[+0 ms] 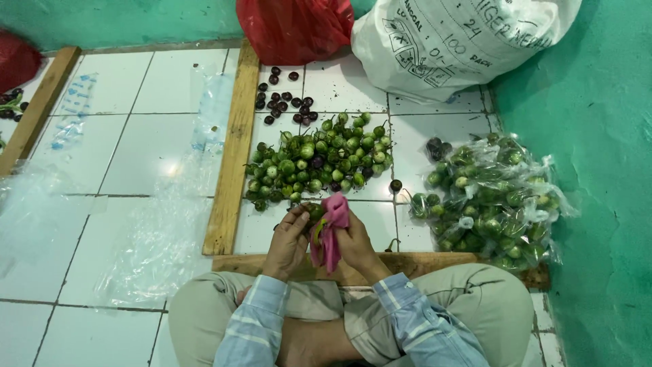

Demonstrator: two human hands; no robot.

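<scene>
I sit cross-legged on a white tiled floor. My left hand [288, 242] holds a small round green eggplant [315, 212] at its fingertips. My right hand [354, 246] grips a pink cloth [331, 234] that presses against that fruit and hangs down between both hands. Just beyond my hands lies a pile of small green eggplants [319, 160]. A smaller scatter of dark purple ones [285, 102] lies farther away.
A wooden plank [234, 146] runs along the left of the pile, another plank [407, 261] lies before my knees. Clear bags filled with green eggplants [492, 200] sit right. A white sack [455, 41] and red bag [295, 27] stand behind. Loose plastic sheets [159, 238] lie left.
</scene>
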